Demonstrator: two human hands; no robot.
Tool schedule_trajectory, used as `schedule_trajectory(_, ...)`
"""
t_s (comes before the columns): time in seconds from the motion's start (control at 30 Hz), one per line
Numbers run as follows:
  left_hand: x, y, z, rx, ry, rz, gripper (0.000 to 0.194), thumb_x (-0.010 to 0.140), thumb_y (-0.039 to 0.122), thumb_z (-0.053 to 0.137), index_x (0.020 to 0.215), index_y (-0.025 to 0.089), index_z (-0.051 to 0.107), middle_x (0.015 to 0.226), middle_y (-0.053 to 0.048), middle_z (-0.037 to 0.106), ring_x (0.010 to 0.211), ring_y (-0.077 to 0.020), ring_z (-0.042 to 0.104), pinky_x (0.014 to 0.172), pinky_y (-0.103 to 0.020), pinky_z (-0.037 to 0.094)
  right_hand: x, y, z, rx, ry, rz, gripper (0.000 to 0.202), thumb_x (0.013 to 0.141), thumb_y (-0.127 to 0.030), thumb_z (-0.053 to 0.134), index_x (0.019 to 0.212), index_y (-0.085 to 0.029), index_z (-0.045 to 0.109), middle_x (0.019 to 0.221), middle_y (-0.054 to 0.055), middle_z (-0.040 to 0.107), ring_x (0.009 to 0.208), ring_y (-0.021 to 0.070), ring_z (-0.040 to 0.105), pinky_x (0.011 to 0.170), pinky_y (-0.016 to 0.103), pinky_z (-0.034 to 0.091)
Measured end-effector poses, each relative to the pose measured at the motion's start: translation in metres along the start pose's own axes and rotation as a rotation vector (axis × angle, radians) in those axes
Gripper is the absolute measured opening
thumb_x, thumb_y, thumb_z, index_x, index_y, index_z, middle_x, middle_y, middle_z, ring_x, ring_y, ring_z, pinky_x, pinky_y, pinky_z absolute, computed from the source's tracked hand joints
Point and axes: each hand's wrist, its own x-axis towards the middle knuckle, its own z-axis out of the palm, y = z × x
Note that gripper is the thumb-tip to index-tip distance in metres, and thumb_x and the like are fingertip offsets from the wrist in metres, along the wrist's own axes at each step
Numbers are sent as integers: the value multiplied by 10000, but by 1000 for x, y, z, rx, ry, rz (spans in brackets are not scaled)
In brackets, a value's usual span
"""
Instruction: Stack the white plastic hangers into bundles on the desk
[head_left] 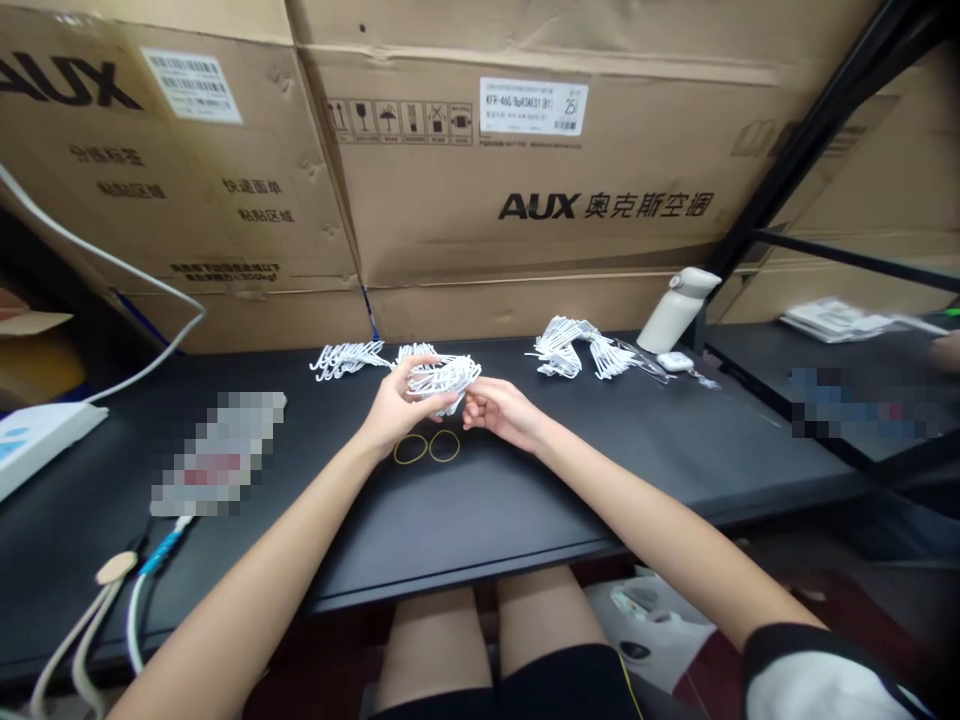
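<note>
A bundle of thin white wire hooks [444, 375] is held just above the black desk. My left hand [397, 405] is closed around its left side, thumb in front and fingers behind. At its right end my right hand [501, 410] has its fingers curled, with the thumb and fingertips pinched against the hooks. Below the hands, two yellow rubber bands [427, 448] lie side by side on the desk [480, 520]. More white hooks [349, 358] lie behind and to the left, and another pile of hooks [577, 348] lies at the back right.
Large cardboard boxes [540, 240] stand along the back. A white bottle [679, 310] and a small white case [675, 362] are at the back right. A blurred-out phone-like slab [217, 455] with a cable is on the left, near a white power strip [45, 440]. A black metal frame [795, 140] rises on the right.
</note>
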Motion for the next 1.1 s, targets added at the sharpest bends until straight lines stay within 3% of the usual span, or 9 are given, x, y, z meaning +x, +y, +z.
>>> schedule_trajectory(0.07, 1, -1, 0, 14, 13, 42, 631, 551, 316, 843, 1118, 157, 619, 960, -66, 685, 747, -174, 632, 631, -269, 528, 0, -1, 0, -55, 21, -17, 329, 693, -409, 751, 668, -146, 555, 554, -29, 584, 535, 105, 595, 601, 259, 504)
schedule_trajectory(0.17, 2, -3, 0, 44, -6, 45, 447, 614, 369, 805, 976, 135, 685, 899, -60, 694, 766, -175, 616, 699, -278, 509, 0, -2, 0, -150, 66, -43, 372, 701, -455, 742, 636, -146, 545, 547, -20, 595, 504, 98, 590, 572, 247, 503)
schedule_trajectory(0.37, 1, -5, -1, 132, 7, 60, 276, 714, 430, 728, 748, 156, 708, 681, 8, 640, 647, -131, 554, 631, -241, 442, 2, 6, 1, -274, 139, -161, 409, 691, -525, 722, 663, -160, 540, 558, -14, 615, 509, 115, 620, 563, 253, 524)
schedule_trajectory(0.53, 3, -8, -3, 148, -64, 22, 367, 716, 491, 703, 831, 143, 714, 757, -31, 689, 727, -180, 601, 695, -274, 468, 1, 13, 0, -459, 128, -302, 357, 791, -504, 628, 709, -175, 517, 563, -17, 593, 542, 136, 633, 579, 273, 525)
schedule_trajectory(0.73, 3, -14, -3, 288, -116, 51, 402, 771, 499, 636, 953, 144, 684, 899, -52, 700, 805, -204, 617, 755, -289, 474, -8, 13, 3, -793, -3, -401, 125, 819, -268, 596, 785, -183, 512, 728, -2, 613, 666, 129, 621, 699, 288, 518)
schedule_trajectory(0.97, 3, -19, -2, 371, -48, 150, 340, 771, 449, 649, 908, 138, 656, 863, -51, 674, 766, -182, 596, 742, -282, 459, -8, 15, 6, -744, -73, -389, 91, 815, -232, 589, 845, -179, 521, 807, 14, 616, 740, 136, 636, 755, 306, 528)
schedule_trajectory(1.1, 4, -19, -3, 296, 7, 58, 329, 728, 460, 688, 806, 143, 655, 748, -30, 662, 671, -167, 589, 651, -267, 454, -1, 11, 1, -513, -55, -230, 227, 789, -363, 659, 795, -172, 537, 698, 8, 638, 660, 139, 659, 667, 287, 542)
